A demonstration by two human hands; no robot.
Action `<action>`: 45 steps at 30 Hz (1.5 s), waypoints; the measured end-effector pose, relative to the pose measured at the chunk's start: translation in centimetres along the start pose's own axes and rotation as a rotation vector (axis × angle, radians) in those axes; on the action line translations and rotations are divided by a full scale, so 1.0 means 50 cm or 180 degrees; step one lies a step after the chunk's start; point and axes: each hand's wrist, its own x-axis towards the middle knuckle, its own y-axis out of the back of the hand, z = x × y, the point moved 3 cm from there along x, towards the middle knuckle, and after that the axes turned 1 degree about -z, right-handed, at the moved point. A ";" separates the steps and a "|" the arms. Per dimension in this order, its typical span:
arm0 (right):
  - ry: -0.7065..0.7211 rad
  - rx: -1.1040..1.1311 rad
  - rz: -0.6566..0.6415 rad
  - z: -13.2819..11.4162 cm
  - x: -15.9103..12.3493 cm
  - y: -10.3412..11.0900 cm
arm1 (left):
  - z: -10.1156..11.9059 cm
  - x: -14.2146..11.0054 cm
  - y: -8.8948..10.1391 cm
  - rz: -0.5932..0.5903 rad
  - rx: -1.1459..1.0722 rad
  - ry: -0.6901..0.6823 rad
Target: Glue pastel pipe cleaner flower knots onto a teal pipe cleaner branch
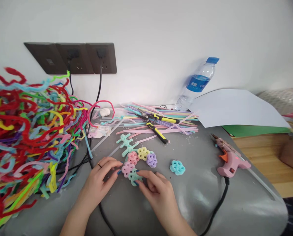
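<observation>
My right hand (158, 188) pinches a mint-green pipe-cleaner flower (133, 177) between thumb and forefinger, low on the table. Against it lies a pink flower (128, 169), followed by a coral flower (133, 158), a yellow one (143, 153) and a purple one (151, 160) in a curved row. Beside the pink flower's left edge is my left hand (103, 178), thumb and forefinger slightly apart and holding nothing visible. A mint-green branched pipe-cleaner piece (126, 144) extends above the coral flower. Off to the right sits a separate turquoise flower (177, 167).
Tangled coloured pipe cleaners (33, 137) heap up at left. Pliers (158, 126) rest open on straight pastel stems (136, 127). A pink glue gun (231, 159), its black cord trailing forward, lies at right. Behind stand a leaning water bottle (198, 83) and paper sheets (240, 106).
</observation>
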 end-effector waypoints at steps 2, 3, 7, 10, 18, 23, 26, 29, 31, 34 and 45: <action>-0.0220 0.0335 0.0095 0.007 -0.005 0.007 | -0.002 0.003 0.009 0.0156 -0.0025 0.0082; -0.0331 0.0510 0.0114 0.010 -0.007 0.010 | -0.004 0.006 0.016 0.0238 -0.0010 0.0153; -0.0562 0.1000 0.0168 0.015 -0.018 0.025 | -0.010 0.039 0.038 0.0197 0.0299 0.0514; -0.0578 0.0933 0.0371 0.025 -0.034 0.040 | -0.005 0.080 0.043 -0.0086 0.0595 0.0686; -0.0737 0.0053 0.0881 0.088 -0.042 0.130 | 0.019 0.154 0.017 -0.1157 0.0927 0.1091; -0.0709 -0.0539 0.0602 0.114 -0.005 0.166 | 0.012 0.162 0.029 -0.0955 0.0896 0.0549; -0.0721 -0.0755 0.0475 0.130 -0.002 0.164 | 0.018 0.174 0.040 -0.0886 0.0886 0.0168; -0.0676 -0.0701 0.0234 0.140 -0.011 0.158 | 0.034 0.190 0.039 -0.0960 0.0810 -0.0282; -0.0698 -0.0610 0.0148 0.139 -0.017 0.160 | 0.041 0.202 0.033 -0.1010 0.0782 -0.0511; -0.0876 -0.0393 0.0172 0.126 -0.023 0.165 | 0.042 0.217 0.022 -0.0995 0.0665 -0.0776; -0.0970 0.1803 0.0420 0.037 0.015 0.127 | 0.049 0.166 -0.023 -0.0276 -0.0066 -0.1469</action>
